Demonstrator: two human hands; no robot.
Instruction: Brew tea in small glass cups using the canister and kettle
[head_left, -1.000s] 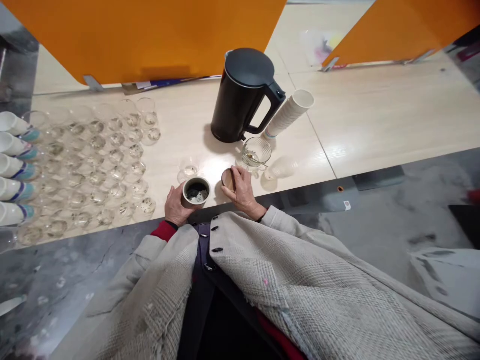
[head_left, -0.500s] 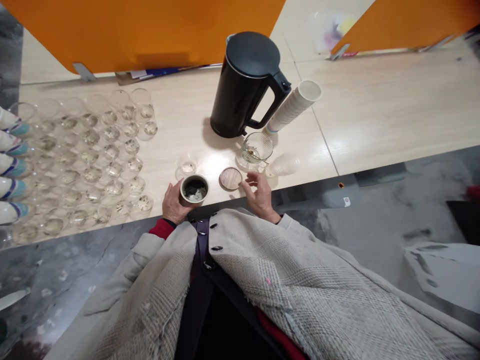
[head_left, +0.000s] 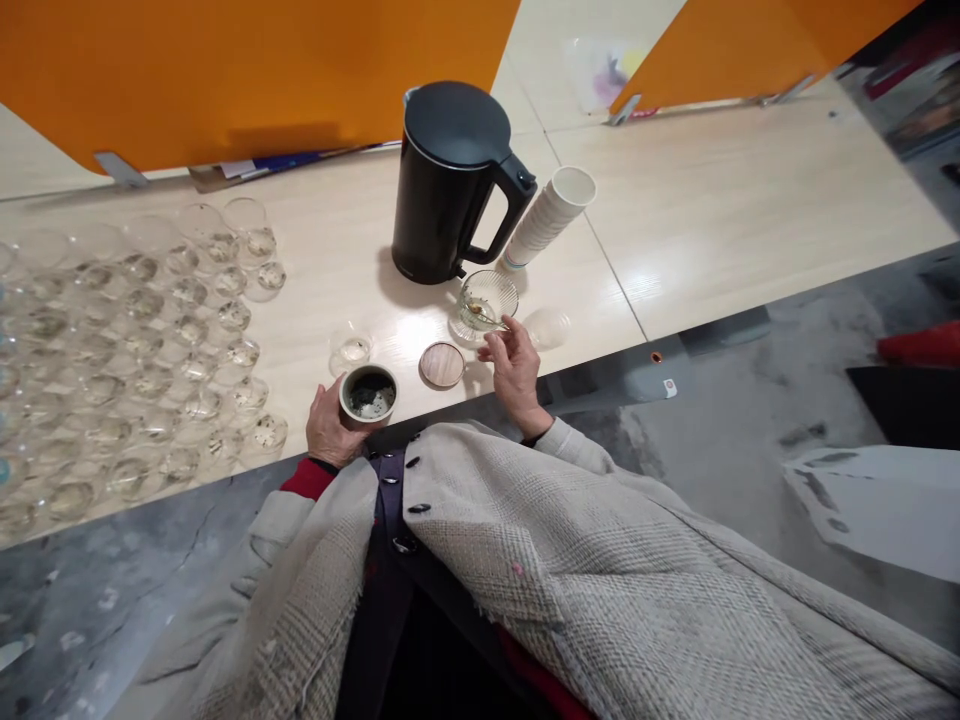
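Note:
My left hand point(head_left: 330, 427) is wrapped round a round jar point(head_left: 346, 398) at the table's front edge. Dark dried leaves and something pale point(head_left: 371, 396) show through its open top. My right hand point(head_left: 514, 367) pinches the handle end of a small spoon point(head_left: 491, 321), whose bowl end rests inside a ribbed glass bowl point(head_left: 512, 290) with a few dark bits in it. Between my hands a round wooden lid point(head_left: 442, 365) lies flat on the table. Just behind the jar stands a single clear cup point(head_left: 350, 347).
A black kettle point(head_left: 442, 190) stands behind the glass bowl, with a leaning stack of paper cups point(head_left: 551, 210) by its handle. Many clear cups point(head_left: 187, 330) with dark bits inside fill the table's left side. Orange panels point(head_left: 247, 70) border the back. Right of the bowl lies something clear point(head_left: 549, 328).
My right hand has moved from beside the wooden lid to the glass bowl and taken hold of the spoon. My left hand still holds the jar. The view has shifted right.

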